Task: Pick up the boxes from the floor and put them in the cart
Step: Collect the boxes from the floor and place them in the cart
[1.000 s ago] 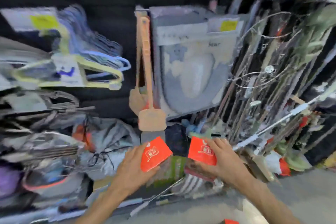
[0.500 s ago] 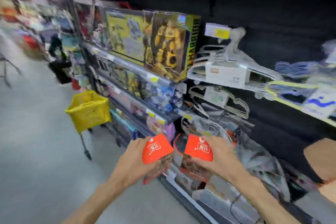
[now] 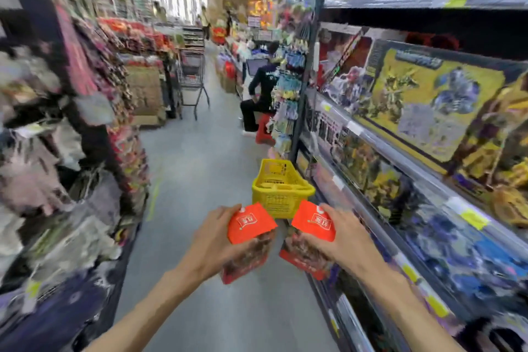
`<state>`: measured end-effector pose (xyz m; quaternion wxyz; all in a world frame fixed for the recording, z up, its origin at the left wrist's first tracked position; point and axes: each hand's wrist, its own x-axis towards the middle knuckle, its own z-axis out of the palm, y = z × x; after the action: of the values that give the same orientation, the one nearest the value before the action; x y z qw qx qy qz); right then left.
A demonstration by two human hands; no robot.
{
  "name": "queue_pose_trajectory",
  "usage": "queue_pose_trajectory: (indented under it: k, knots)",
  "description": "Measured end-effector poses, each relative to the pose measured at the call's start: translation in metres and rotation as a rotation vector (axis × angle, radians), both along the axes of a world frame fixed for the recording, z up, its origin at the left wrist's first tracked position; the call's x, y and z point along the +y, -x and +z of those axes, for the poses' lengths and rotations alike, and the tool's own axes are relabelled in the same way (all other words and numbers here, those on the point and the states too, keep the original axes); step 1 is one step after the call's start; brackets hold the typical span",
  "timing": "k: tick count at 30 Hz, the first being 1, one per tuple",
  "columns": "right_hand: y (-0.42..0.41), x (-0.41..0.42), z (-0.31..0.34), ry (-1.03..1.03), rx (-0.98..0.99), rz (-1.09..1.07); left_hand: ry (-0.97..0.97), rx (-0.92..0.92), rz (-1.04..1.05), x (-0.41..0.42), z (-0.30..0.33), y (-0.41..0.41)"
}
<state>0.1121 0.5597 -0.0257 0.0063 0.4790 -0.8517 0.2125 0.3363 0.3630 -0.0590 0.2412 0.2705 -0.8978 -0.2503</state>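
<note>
Each of my hands holds one small red-orange box at chest height over the aisle floor. My left hand (image 3: 213,243) grips the left box (image 3: 249,226) from its left side. The right box (image 3: 313,221) is held in my right hand (image 3: 341,240), fingers curled round its right side. Both boxes show a white logo on top and a dark picture on the side. A yellow plastic cart (image 3: 281,190) stands on the floor straight ahead, just beyond the two boxes, beside the right-hand shelves.
Toy shelves (image 3: 414,128) line the right of the aisle and racks of goods (image 3: 85,111) the left. A person (image 3: 261,94) sits on a red stool farther down on the right. A metal trolley (image 3: 191,77) stands at the far end. Grey floor runs between.
My view has swung left, from the shelf of hangers to looking down the aisle. The yellow cart now lies straight ahead. Both hands still hold their boxes.
</note>
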Motion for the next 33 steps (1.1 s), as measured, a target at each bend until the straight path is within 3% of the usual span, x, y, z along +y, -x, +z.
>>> queue_pose_trajectory:
  k: [11,17,24,33]
  knots:
    - [0.106,-0.308,0.033,0.059,-0.018,0.242,0.050,0.045,0.210,-0.248,0.033,0.070]
    - [0.150,-0.451,0.029,0.060,-0.016,0.249,0.066,0.056,0.240,-0.387,0.030,0.108]
    - [0.216,-0.608,0.010,0.060,-0.034,0.129,0.065,0.028,0.097,-0.583,0.022,0.189]
    - [0.327,-0.700,0.009,0.067,-0.018,-0.205,0.069,-0.048,-0.265,-0.749,0.026,0.369]
